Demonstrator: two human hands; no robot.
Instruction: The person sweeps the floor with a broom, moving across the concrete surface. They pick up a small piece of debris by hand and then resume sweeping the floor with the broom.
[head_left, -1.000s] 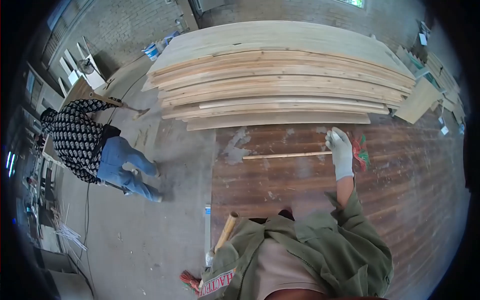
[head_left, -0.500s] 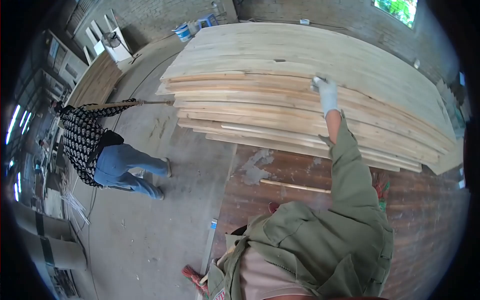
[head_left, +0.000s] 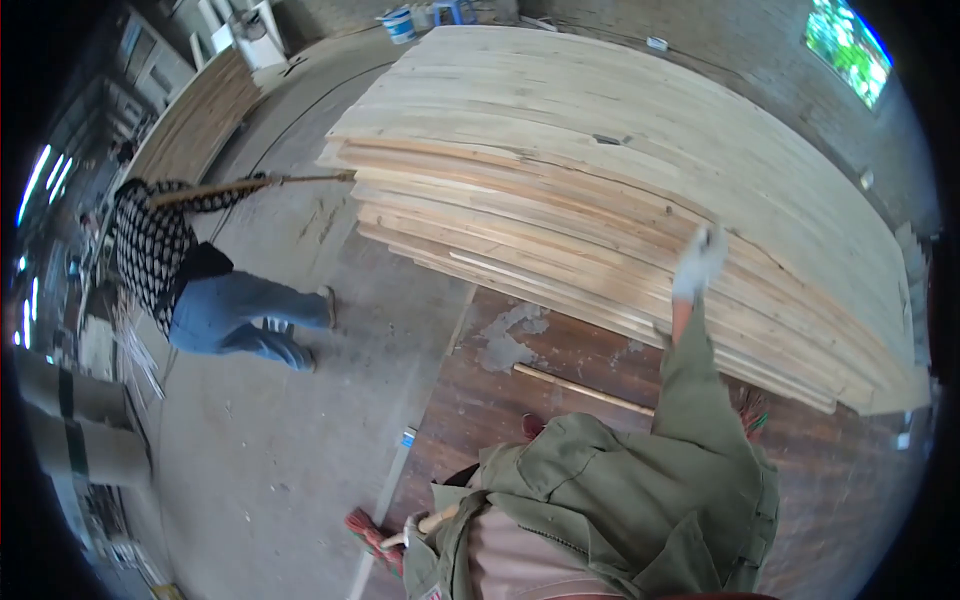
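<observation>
My right hand (head_left: 702, 262), in a white glove, reaches out over the front edge of a tall stack of pale wooden boards (head_left: 560, 95). Motion blurs its fingers, and it overlaps the stepped edges of the upper boards. At the bottom, largely covered by the green jacket, is my left hand (head_left: 412, 528), with a bit of white showing around a wooden stick (head_left: 393, 541). Red and green strands (head_left: 370, 533) hang at the end of that stick. A small dark mark (head_left: 607, 139) shows on the top board.
On the left, a person (head_left: 160, 255) in a patterned top holds a long pole (head_left: 215, 187) whose tip meets the stack's left end. Another wooden rod (head_left: 580, 388) lies on the brown floor. A bucket (head_left: 399, 27) and blue stool (head_left: 452, 12) stand behind; more boards (head_left: 200, 110) lean at far left.
My right hand has drawn back from the top board's edge, downward and to the right in view. My view has turned slightly. The other person's pole still reaches the stack's left end.
</observation>
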